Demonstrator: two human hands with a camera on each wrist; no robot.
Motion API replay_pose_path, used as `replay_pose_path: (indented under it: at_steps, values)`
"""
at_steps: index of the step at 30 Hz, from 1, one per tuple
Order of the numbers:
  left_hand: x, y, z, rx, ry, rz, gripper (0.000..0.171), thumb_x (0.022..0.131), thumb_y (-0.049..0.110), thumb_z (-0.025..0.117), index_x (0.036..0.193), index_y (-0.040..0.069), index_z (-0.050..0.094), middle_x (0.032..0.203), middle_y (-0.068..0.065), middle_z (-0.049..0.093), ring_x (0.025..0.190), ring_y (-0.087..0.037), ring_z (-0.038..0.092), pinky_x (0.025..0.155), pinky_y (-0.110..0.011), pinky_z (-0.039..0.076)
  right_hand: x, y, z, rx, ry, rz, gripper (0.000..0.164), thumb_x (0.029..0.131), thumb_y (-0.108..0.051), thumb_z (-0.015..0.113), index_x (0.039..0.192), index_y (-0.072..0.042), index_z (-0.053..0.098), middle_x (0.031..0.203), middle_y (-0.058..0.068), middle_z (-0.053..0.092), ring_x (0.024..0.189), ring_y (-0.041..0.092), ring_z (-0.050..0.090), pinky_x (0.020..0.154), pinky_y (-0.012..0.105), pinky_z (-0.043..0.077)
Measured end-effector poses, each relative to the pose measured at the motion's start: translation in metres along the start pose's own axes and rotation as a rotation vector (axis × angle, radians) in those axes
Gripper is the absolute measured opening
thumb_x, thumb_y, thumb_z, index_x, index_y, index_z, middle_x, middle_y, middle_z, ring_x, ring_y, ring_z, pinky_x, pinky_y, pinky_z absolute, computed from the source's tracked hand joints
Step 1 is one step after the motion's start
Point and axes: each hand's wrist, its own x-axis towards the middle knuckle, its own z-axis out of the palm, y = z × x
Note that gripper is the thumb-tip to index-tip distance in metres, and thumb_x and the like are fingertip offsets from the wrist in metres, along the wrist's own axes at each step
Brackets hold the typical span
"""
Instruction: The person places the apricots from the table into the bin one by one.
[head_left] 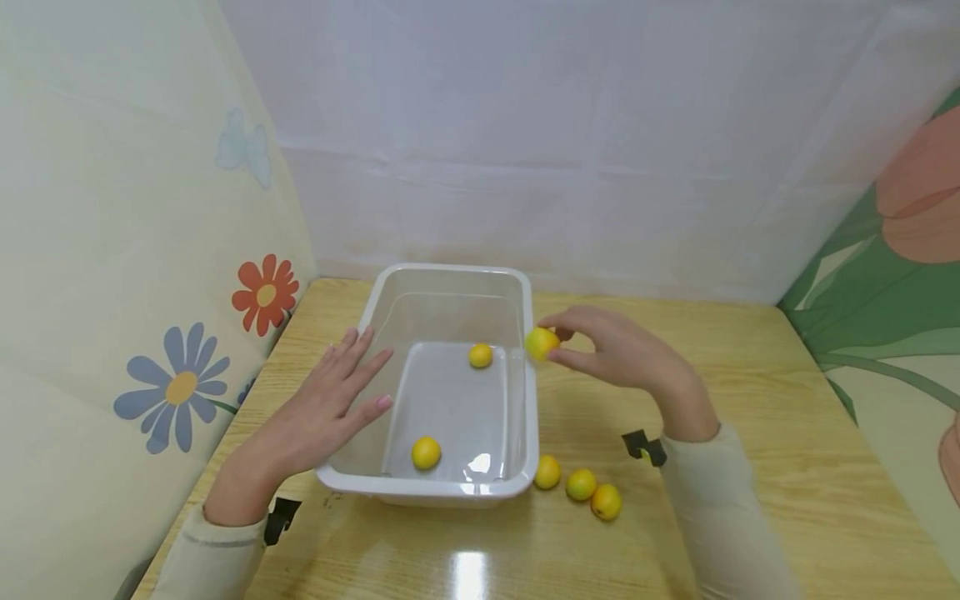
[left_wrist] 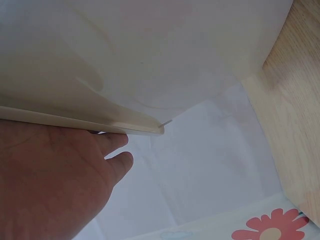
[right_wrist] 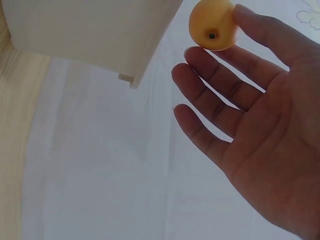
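My right hand (head_left: 626, 346) pinches a small yellow-orange citrus fruit (head_left: 542, 343) between thumb and fingertips, right at the right rim of a white plastic basin (head_left: 531, 400). A dark stem spot shows on this fruit (right_wrist: 212, 25) in the right wrist view, where the other fingers are spread below it. My left hand (head_left: 318, 408) lies over the basin's left rim with its fingers extended, and the left wrist view shows it along the rim (left_wrist: 85, 125). Inside the basin are two similar fruits, one toward the back (head_left: 481, 355) and one near the front (head_left: 426, 452).
Several more fruits (head_left: 581, 484) lie on the wooden table (head_left: 750, 467), just right of the basin's front corner. A white sheet (head_left: 562, 150) hangs behind the table. Flower-printed cloths stand along the left side (head_left: 75, 275) and right side (head_left: 900, 283).
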Motion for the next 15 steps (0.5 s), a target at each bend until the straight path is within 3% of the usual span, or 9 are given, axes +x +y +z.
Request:
replay_pose_path:
  at_steps: [15]
  values:
    - [0.0, 0.0, 0.0, 0.003, 0.003, 0.007, 0.069, 0.105, 0.048, 0.048, 0.161, 0.015, 0.028, 0.171, -0.008, 0.003, 0.157, -0.033, -0.004, 0.126, -0.053, 0.001, 0.017, -0.007, 0.007, 0.009, -0.014, -0.033, 0.044, 0.098, -0.03, 0.069, 0.136, -0.009, 0.063, 0.121, 0.004, 0.068, 0.109, 0.021, 0.062, 0.1, 0.047, 0.052]
